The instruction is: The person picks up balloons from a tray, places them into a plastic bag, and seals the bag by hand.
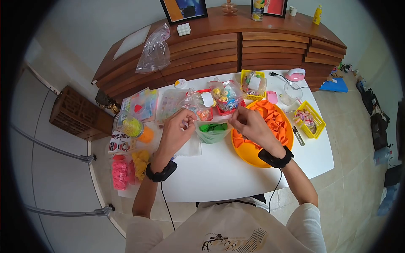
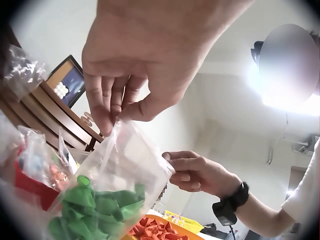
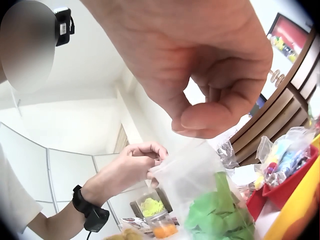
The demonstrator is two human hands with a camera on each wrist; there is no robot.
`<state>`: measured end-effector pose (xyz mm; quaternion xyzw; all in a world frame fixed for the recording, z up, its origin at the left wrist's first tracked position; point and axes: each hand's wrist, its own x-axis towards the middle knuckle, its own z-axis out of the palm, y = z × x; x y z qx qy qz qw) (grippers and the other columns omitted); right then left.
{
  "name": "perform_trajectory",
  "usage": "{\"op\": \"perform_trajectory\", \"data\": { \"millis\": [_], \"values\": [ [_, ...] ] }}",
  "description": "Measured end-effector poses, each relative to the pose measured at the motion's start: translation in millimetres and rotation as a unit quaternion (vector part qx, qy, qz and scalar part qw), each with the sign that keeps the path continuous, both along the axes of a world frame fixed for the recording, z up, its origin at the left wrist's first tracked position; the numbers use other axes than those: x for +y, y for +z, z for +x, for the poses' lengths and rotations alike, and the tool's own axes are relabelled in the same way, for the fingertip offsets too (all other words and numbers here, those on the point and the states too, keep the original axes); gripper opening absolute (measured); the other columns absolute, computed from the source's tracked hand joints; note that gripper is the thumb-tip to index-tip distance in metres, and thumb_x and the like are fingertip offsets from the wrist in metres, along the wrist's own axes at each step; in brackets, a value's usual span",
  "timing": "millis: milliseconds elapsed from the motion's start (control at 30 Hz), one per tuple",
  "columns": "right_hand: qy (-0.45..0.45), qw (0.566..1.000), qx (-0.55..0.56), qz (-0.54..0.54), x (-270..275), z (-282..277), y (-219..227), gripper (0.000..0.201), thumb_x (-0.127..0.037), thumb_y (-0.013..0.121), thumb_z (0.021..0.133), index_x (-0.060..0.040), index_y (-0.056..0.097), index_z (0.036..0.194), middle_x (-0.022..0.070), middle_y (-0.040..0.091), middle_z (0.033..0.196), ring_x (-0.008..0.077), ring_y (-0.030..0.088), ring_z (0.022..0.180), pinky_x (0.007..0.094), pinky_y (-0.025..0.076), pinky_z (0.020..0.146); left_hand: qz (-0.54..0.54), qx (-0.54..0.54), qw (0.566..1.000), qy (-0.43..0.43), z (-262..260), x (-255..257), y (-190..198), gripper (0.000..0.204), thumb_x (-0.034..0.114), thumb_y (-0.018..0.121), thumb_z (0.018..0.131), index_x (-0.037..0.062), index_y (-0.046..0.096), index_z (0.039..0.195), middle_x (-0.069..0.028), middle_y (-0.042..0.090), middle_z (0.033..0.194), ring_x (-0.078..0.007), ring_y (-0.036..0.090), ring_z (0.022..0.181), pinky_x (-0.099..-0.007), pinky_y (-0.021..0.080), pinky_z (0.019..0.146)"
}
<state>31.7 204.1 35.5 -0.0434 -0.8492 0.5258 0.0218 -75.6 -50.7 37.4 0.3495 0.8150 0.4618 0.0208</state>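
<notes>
Clear bag (image 1: pixel 212 131) w/ green balloons, left hand (image 1: pixel 177 131) & right hand (image 1: pixel 252 125) grips pinching top edge, bare table (image 1: pixel 219 173) near front edge

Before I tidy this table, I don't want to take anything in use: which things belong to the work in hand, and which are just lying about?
In use:
left hand and right hand, pinching the clear bag's rim
clear bag of green balloons

Lying about:
orange bowl of orange pieces
yellow baskets
red tray
pink pieces
scissors

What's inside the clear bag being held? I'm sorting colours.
The clear bag, pinched by the left hand and right hand, holds green balloons. Those underneath are hidden.
</notes>
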Motion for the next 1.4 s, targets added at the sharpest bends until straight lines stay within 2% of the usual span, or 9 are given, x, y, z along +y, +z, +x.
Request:
{"op": "perform_trajectory", "data": {
  "millis": [133, 200, 333, 500, 667, 800, 967, 1100, 1400],
  "values": [
    [0.005, 0.989, 0.099, 0.107, -7, 7, -18, 0.039, -0.031, 0.078, 0.092, 0.0003, 0.059, 0.105, 0.0108, 0.068, 0.096, 0.0219, 0.066, 0.081, 0.0344, 0.053, 0.071, 0.008, -0.037, 0.999, -0.010, -5, 3, -11, 0.012, -0.004, 0.064, 0.091, 0.0005, 0.066, 0.102, -0.0042, 0.068, 0.094, -0.0093, 0.064, 0.083, -0.0238, 0.053, 0.067],
    [0.060, 0.967, 0.184, 0.166, -13, 7, -36, 0.054, -0.037, 0.085, 0.085, -0.0006, 0.059, 0.115, 0.0109, 0.065, 0.108, 0.0280, 0.065, 0.098, 0.0387, 0.054, 0.083, 0.012, -0.058, 0.998, -0.015, -6, 4, -14, 0.013, -0.005, 0.063, 0.090, -0.0006, 0.066, 0.102, -0.0065, 0.069, 0.093, -0.0106, 0.066, 0.083, -0.0252, 0.054, 0.066],
    [0.086, 0.960, 0.199, 0.175, -24, 2, -50, 0.045, -0.030, 0.082, 0.089, 0.0015, 0.063, 0.114, 0.0111, 0.067, 0.101, 0.0331, 0.067, 0.093, 0.0401, 0.054, 0.085, 0.017, -0.113, 0.993, -0.014, -9, 4, -16, 0.013, -0.002, 0.063, 0.093, 0.0004, 0.067, 0.104, -0.0035, 0.069, 0.096, -0.0089, 0.065, 0.085, -0.0244, 0.054, 0.070],
    [0.027, 0.995, 0.097, -0.027, -15, -7, -37, 0.017, -0.015, 0.073, 0.093, 0.0012, 0.069, 0.096, 0.0165, 0.068, 0.085, 0.0324, 0.067, 0.079, 0.0407, 0.052, 0.073, 0.051, -0.168, 0.984, -0.035, -15, -2, -13, 0.024, 0.001, 0.069, 0.092, 0.0023, 0.068, 0.116, -0.0026, 0.069, 0.104, -0.0099, 0.065, 0.096, -0.0275, 0.053, 0.087],
    [0.040, 0.993, 0.101, -0.040, -11, -2, -46, 0.020, -0.018, 0.073, 0.093, 0.0015, 0.068, 0.092, 0.0169, 0.068, 0.082, 0.0309, 0.065, 0.073, 0.0392, 0.050, 0.068, 0.150, -0.192, 0.967, -0.080, -4, 24, -58, 0.046, 0.014, 0.085, 0.086, 0.0034, 0.068, 0.127, -0.0068, 0.072, 0.118, -0.0153, 0.063, 0.116, -0.0322, 0.048, 0.103],
    [0.018, 0.995, 0.078, 0.061, -4, 6, -44, 0.025, -0.024, 0.073, 0.095, -0.0001, 0.069, 0.094, 0.0158, 0.068, 0.075, 0.0312, 0.067, 0.069, 0.0408, 0.050, 0.065, 0.066, -0.257, 0.961, -0.081, -17, 21, -66, 0.031, 0.011, 0.084, 0.086, 0.0018, 0.074, 0.115, -0.0065, 0.074, 0.109, -0.0131, 0.066, 0.107, -0.0285, 0.050, 0.097],
    [0.013, 0.997, 0.055, 0.051, 4, 7, -45, 0.026, -0.028, 0.073, 0.095, -0.0017, 0.069, 0.096, 0.0153, 0.069, 0.075, 0.0313, 0.068, 0.069, 0.0420, 0.050, 0.065, 0.077, -0.200, 0.974, -0.074, -21, 21, -70, 0.001, -0.001, 0.075, 0.091, -0.0005, 0.075, 0.092, -0.0018, 0.073, 0.090, -0.0072, 0.065, 0.087, -0.0222, 0.051, 0.082],
    [-0.010, 0.985, 0.149, 0.090, -5, 8, -53, 0.024, -0.025, 0.074, 0.094, -0.0016, 0.068, 0.097, 0.0141, 0.070, 0.078, 0.0307, 0.068, 0.071, 0.0407, 0.050, 0.064, 0.077, -0.218, 0.971, -0.064, -22, 19, -75, 0.003, 0.001, 0.076, 0.091, -0.0004, 0.074, 0.094, -0.0019, 0.072, 0.090, -0.0071, 0.065, 0.087, -0.0220, 0.050, 0.082],
    [0.002, 0.991, 0.116, 0.068, 1, 6, -49, 0.020, -0.021, 0.076, 0.092, -0.0020, 0.070, 0.091, 0.0140, 0.067, 0.080, 0.0309, 0.066, 0.071, 0.0401, 0.049, 0.064, 0.036, -0.134, 0.987, -0.076, -10, 22, -58, 0.017, 0.009, 0.084, 0.084, -0.0007, 0.074, 0.094, -0.0032, 0.073, 0.094, -0.0112, 0.065, 0.092, -0.0267, 0.050, 0.086]
  ]
}}
